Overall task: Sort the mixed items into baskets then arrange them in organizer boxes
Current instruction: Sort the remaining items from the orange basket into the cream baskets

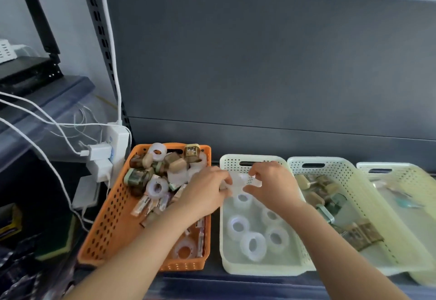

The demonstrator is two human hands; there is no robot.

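Fingers [225, 179] of the left hand [205, 191] and right hand [276, 186] curl in and pinch a clear tape roll [239, 181] from both sides over the twelve o'clock end of the white basket [223, 229], likely to drop it among the loose rolls [252, 245] sorted there. The orange basket [113, 217] of mixed items sits at nine o'clock, a basket of brown pieces [349, 181] at three. Blur and clear plastic hide whether one roll or two is held; the farthest basket [401, 167] is cut off

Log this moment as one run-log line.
step: sorting | left hand: pinches clear tape | right hand: pinches same tape | position: above cream tape basket | orange basket: holds mixed items
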